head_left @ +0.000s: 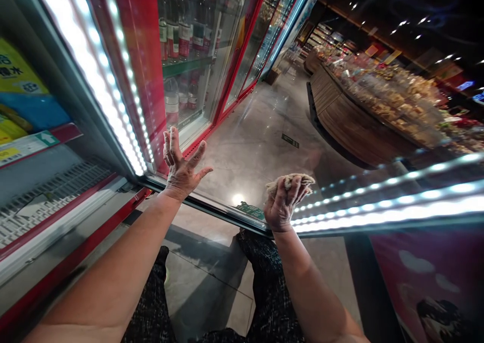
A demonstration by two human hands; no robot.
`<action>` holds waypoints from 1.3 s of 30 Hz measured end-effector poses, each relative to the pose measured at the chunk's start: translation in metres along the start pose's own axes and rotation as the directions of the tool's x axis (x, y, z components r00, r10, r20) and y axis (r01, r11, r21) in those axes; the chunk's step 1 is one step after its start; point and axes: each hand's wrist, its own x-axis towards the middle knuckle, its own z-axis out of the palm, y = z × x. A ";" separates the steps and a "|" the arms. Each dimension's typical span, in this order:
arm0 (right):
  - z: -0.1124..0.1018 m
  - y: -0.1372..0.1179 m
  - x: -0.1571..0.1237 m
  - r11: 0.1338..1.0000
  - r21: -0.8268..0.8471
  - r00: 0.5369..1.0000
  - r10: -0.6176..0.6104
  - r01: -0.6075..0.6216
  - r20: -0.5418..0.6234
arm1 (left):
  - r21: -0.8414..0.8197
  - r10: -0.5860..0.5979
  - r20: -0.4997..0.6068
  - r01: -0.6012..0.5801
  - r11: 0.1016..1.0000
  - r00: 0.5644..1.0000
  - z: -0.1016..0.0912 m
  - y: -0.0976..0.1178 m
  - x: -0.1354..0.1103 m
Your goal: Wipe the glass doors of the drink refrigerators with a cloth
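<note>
A glass door (227, 213) of a refrigerated display case stands swung open in front of me, with lit LED strips along its two side edges. My left hand (178, 169) is spread out near the lower left of the pane, fingers apart and holding nothing. A folded beige cloth (293, 181) is in my right hand (282, 207), near the lower right corner of the door beside an LED strip. The fingers curl around the cloth, and it appears pressed to the glass.
At left is the open cabinet with a wire shelf (56, 196) and yellow-blue packages (26, 91). Beyond the glass stand a red-framed cooler with bottles (177, 30) and a curved wooden display stand (351, 101) piled with packaged goods. A dark pink panel (419, 267) is at lower right.
</note>
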 end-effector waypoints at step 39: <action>0.049 -0.050 0.052 0.999 0.045 0.987 -0.008 0.001 0.159 | -0.040 0.077 0.078 -0.074 0.996 0.994 0.006 -0.023 -0.024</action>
